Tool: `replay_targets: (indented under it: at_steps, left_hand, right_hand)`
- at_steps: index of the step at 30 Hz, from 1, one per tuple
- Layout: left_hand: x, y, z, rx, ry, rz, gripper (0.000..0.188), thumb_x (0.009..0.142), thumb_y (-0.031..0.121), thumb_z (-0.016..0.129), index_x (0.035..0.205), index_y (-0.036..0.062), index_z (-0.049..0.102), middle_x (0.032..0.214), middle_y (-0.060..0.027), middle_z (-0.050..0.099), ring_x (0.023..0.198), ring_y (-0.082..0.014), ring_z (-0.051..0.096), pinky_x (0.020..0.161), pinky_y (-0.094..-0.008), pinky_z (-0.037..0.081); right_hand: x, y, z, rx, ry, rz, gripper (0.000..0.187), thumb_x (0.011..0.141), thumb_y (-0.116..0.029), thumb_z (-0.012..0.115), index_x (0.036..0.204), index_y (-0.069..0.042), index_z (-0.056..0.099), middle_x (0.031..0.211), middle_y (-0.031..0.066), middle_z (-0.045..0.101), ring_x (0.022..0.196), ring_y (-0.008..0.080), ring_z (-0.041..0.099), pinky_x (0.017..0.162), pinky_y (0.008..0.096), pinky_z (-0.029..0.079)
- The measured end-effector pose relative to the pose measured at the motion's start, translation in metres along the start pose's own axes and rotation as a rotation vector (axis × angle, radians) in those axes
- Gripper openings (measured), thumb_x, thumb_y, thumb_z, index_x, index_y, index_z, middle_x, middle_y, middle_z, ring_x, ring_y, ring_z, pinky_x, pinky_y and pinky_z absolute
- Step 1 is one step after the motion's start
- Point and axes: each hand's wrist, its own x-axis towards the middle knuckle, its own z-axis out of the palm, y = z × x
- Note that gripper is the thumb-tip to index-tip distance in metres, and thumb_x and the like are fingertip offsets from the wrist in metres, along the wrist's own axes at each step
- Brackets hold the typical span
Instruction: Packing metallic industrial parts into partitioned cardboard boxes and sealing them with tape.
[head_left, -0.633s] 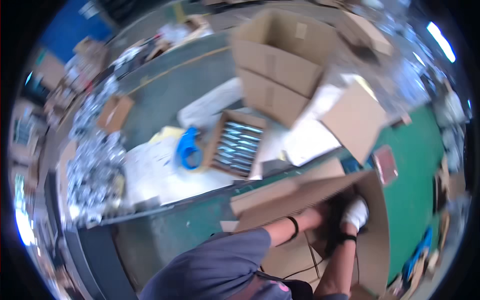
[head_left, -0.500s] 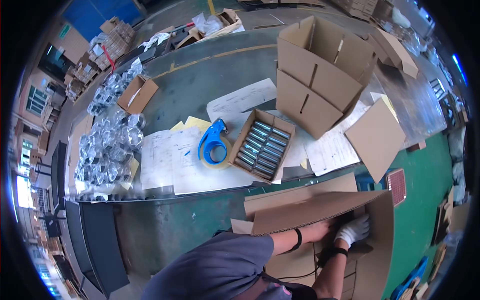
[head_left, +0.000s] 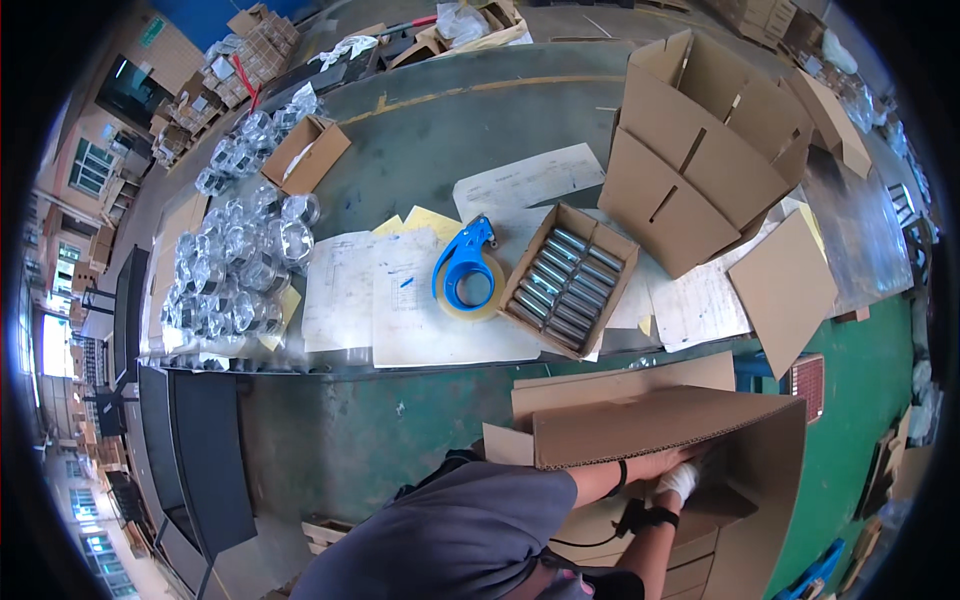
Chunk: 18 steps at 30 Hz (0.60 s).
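Both of my hands reach into a large open carton [head_left: 760, 500] at the lower right. My left hand [head_left: 652, 465], with a dark band at its wrist, passes under the raised cardboard flap [head_left: 640, 425], its fingers hidden there. Beside it, my right hand [head_left: 680, 481] wears a white glove and a black wrist strap; its fingertips are out of sight, deep in the carton. What either hand touches cannot be seen. Smaller brown boxes [head_left: 690, 565] line the carton's bottom below my right forearm.
On the table stand a blue tape dispenser [head_left: 468, 265], a small box of metal cylinders [head_left: 628, 258], a tall divided carton [head_left: 690, 150], and many clear plastic-wrapped parts [head_left: 235, 270]. Papers [head_left: 410, 320] cover its front. A cardboard sheet [head_left: 785, 290] overhangs the right edge.
The view has shifted, so the table's things sit farther right. My gloved right hand has gone deeper under the flap, and less of its fingers shows.
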Motion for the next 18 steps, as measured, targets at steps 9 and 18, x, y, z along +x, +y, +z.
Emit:
replay_targets:
  at_steps: [9, 18]
  left_hand:
    - [0.008, -0.008, -0.036, 0.578, -0.338, -0.152, 0.072, 0.087, 0.048, 0.053, 0.142, 0.0057, 0.034, 0.146, -0.0191, 0.032, 0.133, -0.0357, 0.034, 0.106, -0.0489, 0.034]
    - [0.037, 0.06, -0.014, -0.329, -0.12, -0.736, 0.1, 0.087, 0.076, 0.018, 0.135, -0.0089, 0.04, 0.133, -0.0214, 0.05, 0.12, -0.032, 0.05, 0.1, -0.0416, 0.039]
  right_hand:
    - [-0.018, 0.029, -0.16, 1.087, -0.049, 0.878, 0.028, 0.092, -0.009, 0.047, 0.117, -0.003, 0.059, 0.114, 0.0144, 0.061, 0.104, 0.0257, 0.058, 0.094, 0.031, 0.044]
    - [0.003, -0.065, -0.091, 0.953, -0.111, 0.863, 0.085, 0.084, -0.049, 0.057, 0.146, 0.0, 0.024, 0.151, 0.0246, 0.021, 0.141, 0.0356, 0.02, 0.116, 0.0392, 0.017]
